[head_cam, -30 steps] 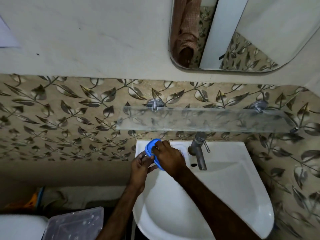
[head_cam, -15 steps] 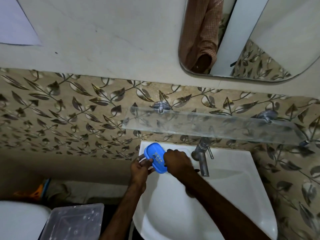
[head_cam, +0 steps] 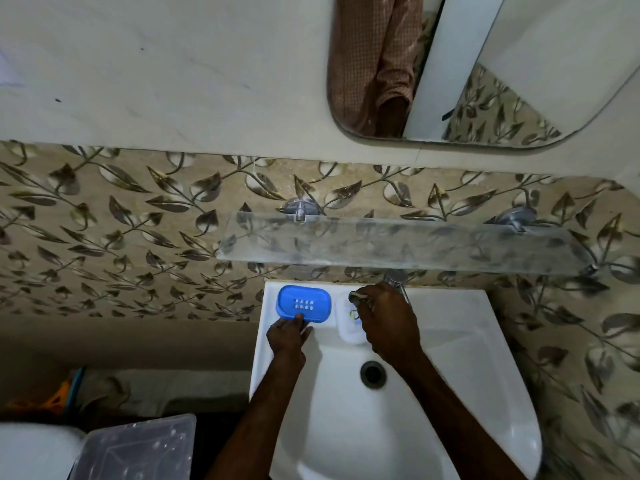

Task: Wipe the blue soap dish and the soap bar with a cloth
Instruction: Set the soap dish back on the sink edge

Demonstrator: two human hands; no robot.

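Observation:
The blue soap dish lies flat on the sink's left rear ledge, its slotted inside facing up. My left hand is just in front of it, fingertips gripping its near rim. Right of the dish lies a white rounded soap bar with a small coloured mark. My right hand rests over the bar's right side and covers part of it. Its fingers are curled around a small greyish scrap of cloth that shows only at the fingertips.
The white corner sink has its drain near my right forearm. The tap stands behind my right hand, under a glass shelf. A mirror hangs above. A clear plastic box sits low on the left.
The dish was held tilted between both hands; it now lies flat on the ledge. My right hand has left it and moved right onto the soap bar.

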